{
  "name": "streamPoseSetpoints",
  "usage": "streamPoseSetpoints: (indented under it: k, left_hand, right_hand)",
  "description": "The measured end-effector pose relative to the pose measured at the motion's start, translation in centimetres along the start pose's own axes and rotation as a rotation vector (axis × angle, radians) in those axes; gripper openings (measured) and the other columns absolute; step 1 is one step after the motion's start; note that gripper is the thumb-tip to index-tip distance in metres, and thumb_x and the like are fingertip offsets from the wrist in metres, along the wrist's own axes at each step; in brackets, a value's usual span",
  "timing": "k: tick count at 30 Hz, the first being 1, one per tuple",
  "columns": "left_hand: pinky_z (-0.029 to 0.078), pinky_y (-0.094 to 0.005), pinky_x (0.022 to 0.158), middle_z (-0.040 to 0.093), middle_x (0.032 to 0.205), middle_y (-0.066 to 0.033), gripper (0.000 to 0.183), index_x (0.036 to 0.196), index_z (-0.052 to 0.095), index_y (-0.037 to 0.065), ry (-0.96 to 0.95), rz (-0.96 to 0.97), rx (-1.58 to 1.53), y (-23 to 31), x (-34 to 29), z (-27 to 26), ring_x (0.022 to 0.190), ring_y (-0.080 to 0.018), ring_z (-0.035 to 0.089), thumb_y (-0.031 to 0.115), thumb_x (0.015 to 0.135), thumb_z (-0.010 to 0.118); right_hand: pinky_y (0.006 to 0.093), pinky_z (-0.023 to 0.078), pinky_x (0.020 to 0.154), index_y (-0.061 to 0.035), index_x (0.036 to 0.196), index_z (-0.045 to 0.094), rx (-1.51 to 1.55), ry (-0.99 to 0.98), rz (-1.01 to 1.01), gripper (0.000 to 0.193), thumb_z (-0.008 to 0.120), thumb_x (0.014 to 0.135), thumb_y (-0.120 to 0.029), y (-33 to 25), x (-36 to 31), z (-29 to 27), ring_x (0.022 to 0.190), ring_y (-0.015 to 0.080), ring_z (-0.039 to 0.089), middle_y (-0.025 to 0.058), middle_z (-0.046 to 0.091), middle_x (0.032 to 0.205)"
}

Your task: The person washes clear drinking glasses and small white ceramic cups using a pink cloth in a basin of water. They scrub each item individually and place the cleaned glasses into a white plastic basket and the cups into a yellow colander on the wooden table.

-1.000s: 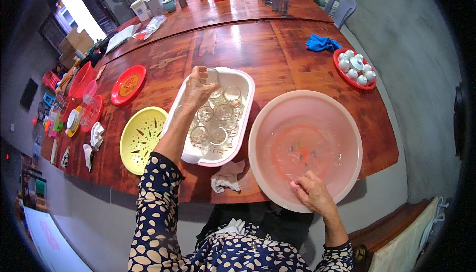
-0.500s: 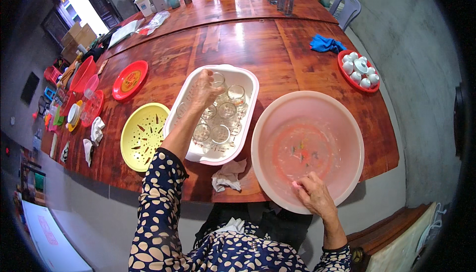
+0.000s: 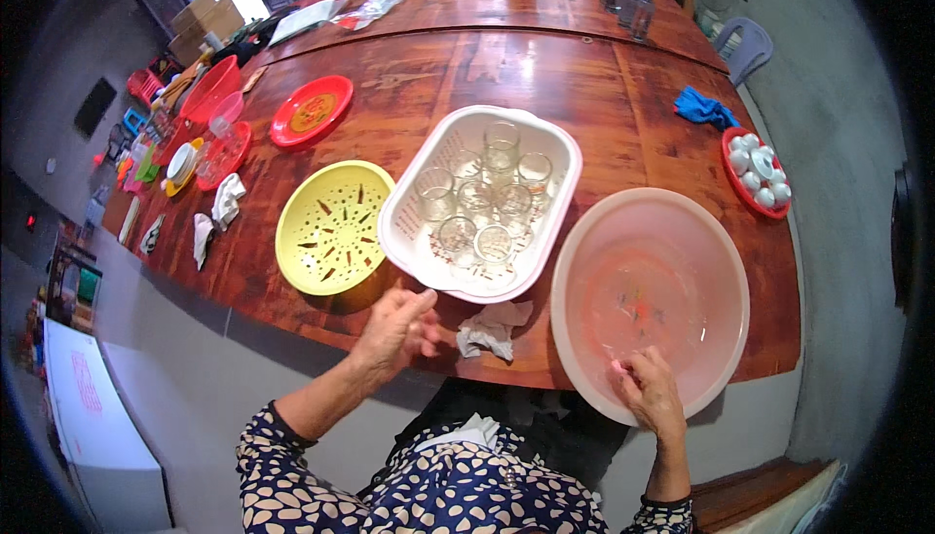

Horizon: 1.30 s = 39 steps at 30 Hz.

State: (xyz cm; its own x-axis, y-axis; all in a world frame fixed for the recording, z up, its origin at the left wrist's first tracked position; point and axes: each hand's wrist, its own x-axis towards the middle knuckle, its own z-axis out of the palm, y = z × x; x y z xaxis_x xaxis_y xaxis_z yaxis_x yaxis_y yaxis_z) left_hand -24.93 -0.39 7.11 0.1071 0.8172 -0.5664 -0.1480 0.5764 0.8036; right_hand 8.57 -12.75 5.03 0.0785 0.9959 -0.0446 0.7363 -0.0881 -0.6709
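Note:
Just in front of the white basket (image 3: 433, 154), over the table's near edge, my left hand (image 3: 397, 331) is empty, its fingers loosely bent and apart. Several clear drinking glasses (image 3: 494, 242) stand in that basket. At right, my right hand (image 3: 653, 396) is inside the near rim of a large pinkish basin (image 3: 726, 339). Its fingers are closed on a small pink piece (image 3: 618, 366), mostly hidden by them, whose kind I cannot make out. A crumpled white cloth (image 3: 492, 331) lies between basket and basin.
A yellow colander (image 3: 302, 208) stands left of the basket, with a red plate (image 3: 336, 94) beyond it. A red dish of white cups (image 3: 762, 205) and a blue cloth (image 3: 706, 105) lie far right. Bottles (image 3: 643, 16) stand at the back.
My left hand has let go of a glass in the basket and drawn back toward me. The right hand stays in the basin with the pink piece. The whole view has turned.

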Motion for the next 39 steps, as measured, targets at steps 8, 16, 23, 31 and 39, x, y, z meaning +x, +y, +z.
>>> streamPoseSetpoints:
  k: [8,16,23,31,39]
  left_hand:
    - [0.061,-0.0420,0.070,0.052,0.120,-0.0282,0.048,0.129,0.029,-0.007,-0.262,-0.074,-0.473,-2.3,7.0,1.1,0.097,-0.0374,0.063,0.014,0.090,0.047]
    - [0.053,-0.0510,0.088,0.046,0.125,-0.0273,0.051,0.131,0.026,-0.008,-0.252,-0.092,-0.495,-1.0,8.6,1.7,0.110,-0.0389,0.056,0.002,0.084,0.043]
    - [0.055,-0.0502,0.086,0.047,0.127,-0.0243,0.054,0.133,0.028,-0.004,-0.208,-0.041,-0.463,0.7,12.9,2.2,0.111,-0.0373,0.056,0.002,0.082,0.044]
    - [0.052,-0.0536,0.089,0.044,0.129,-0.0224,0.057,0.132,0.030,-0.001,-0.168,-0.009,-0.535,3.9,17.9,2.3,0.113,-0.0378,0.053,0.000,0.078,0.047]
    - [0.052,-0.0527,0.089,0.050,0.124,-0.0193,0.055,0.128,0.040,0.001,-0.115,0.033,-0.526,6.4,21.6,2.4,0.110,-0.0349,0.056,-0.001,0.074,0.051]
  right_hand:
    - [0.0393,0.042,0.057,0.0005,0.086,0.061,-0.006,0.000,-0.018,0.014,0.062,0.085,-0.013,-0.1,0.5,0.4,0.063,0.0304,0.052,0.0158,0.049,0.076]
    - [0.0331,0.047,0.056,0.0012,0.084,0.064,-0.062,-0.009,-0.006,0.013,0.067,0.081,-0.011,0.3,0.2,0.5,0.062,0.0254,0.057,0.0141,0.052,0.077]
    - [0.0399,0.042,0.059,0.0012,0.082,0.061,-0.040,-0.025,0.012,0.014,0.064,0.084,-0.013,0.1,0.4,0.3,0.065,0.0324,0.052,0.0165,0.049,0.074]
    - [0.0413,0.044,0.062,0.0014,0.083,0.062,-0.044,-0.049,0.012,0.014,0.065,0.083,-0.012,-0.2,0.8,-0.1,0.070,0.0345,0.054,0.0176,0.051,0.076]
    - [0.0419,0.045,0.064,-0.0006,0.085,0.062,-0.075,-0.026,0.019,0.012,0.063,0.084,-0.013,0.6,1.5,0.4,0.073,0.0355,0.055,0.0176,0.051,0.080]
